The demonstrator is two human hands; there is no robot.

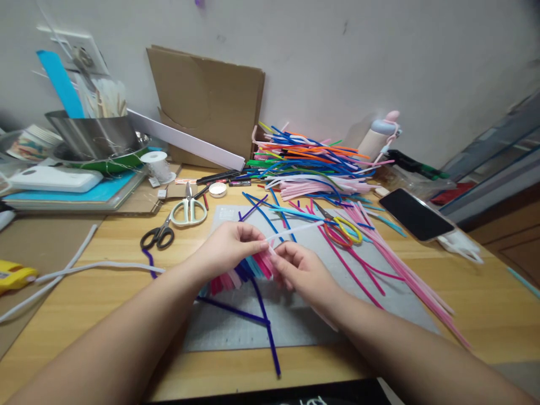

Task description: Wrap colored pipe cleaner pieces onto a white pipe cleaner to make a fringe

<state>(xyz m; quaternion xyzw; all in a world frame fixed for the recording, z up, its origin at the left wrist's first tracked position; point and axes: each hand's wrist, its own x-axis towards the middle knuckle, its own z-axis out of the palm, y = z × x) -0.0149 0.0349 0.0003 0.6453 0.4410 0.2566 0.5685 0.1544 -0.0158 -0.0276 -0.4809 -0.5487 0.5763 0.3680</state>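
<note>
My left hand (pixel 231 247) is closed in a pinch on a white pipe cleaner (pixel 297 229), whose free end points off to the right. Close beside it, my right hand (pixel 304 271) pinches the same white strand between thumb and forefinger. Beneath my left hand hangs a row of short pipe cleaner pieces (pixel 228 281) in pink, light blue and dark blue, partly covered by the fingers. Long purple pipe cleaners (pixel 236 310) stretch from the row toward the front edge. Under both hands lies a grey cutting mat (pixel 320 326).
Red-and-yellow scissors (pixel 343 232) rest among loose pipe cleaners at right. White-handled scissors (pixel 188 212) and black-handled scissors (pixel 157 237) lie at left. A large pipe cleaner pile (pixel 312 163) sits at the back. A phone (pixel 415 214) is at far right, a thread spool (pixel 157 166) back left.
</note>
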